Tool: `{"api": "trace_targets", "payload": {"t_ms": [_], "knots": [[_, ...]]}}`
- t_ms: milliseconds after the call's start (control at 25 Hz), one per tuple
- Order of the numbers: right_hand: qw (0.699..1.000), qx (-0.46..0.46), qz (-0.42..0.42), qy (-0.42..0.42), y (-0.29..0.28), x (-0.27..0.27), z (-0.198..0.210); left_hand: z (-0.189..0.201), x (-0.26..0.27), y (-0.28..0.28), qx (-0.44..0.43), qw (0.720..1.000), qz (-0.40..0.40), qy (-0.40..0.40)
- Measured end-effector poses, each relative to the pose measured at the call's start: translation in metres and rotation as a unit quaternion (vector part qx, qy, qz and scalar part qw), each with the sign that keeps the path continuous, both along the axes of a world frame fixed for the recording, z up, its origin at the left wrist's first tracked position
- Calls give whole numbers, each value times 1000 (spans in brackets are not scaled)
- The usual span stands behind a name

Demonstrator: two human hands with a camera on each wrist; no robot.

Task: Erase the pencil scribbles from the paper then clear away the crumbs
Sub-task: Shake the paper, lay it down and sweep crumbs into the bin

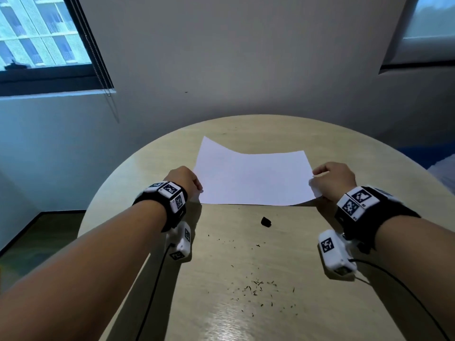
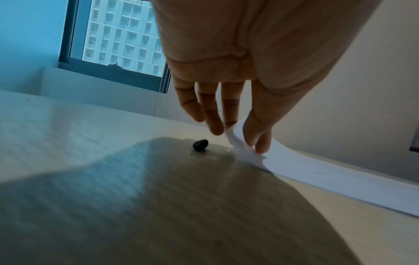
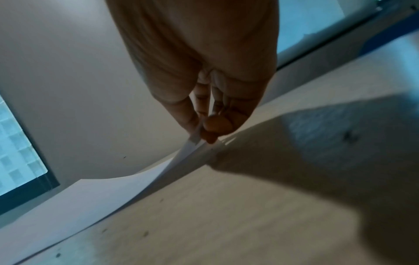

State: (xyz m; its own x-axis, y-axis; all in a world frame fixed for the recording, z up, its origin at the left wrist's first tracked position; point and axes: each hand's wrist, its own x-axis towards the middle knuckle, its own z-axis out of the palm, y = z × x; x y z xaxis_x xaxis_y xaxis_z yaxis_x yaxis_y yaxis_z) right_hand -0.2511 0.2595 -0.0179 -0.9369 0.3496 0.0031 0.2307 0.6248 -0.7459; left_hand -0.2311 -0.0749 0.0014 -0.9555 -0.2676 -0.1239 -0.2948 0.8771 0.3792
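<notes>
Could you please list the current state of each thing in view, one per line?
paper: blank on the visible side, pinched at both near corners, which are lifted off the table
left hand: pinching the paper's near left corner
right hand: pinching the paper's near right corner
eraser: lying free on the table, untouched
crumbs: scattered on the table, not yet cleared
table: carries paper, eraser, crumbs

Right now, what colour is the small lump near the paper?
Black, the lump; clearest in the head view.
</notes>
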Motion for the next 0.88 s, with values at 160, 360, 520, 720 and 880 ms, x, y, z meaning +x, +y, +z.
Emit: {"api": "trace_targets", "payload": {"t_ms": [160,360,520,720,880], "knots": [[993,77,59,-59,-1,11,11,-1,10,0,-31,999,-26,-29],[981,107,145,-78,4,59,43,22,52,-7,2,999,-40,6],[983,70,167,-29,20,143,42,29,123,-19,11,997,-68,27],[960,154,157,-176,39,216,-4,-18,220,-17,-81,988,-128,-22],[935,252,151,-197,34,253,-25,-50,272,4,-134,976,-158,-70]]}}
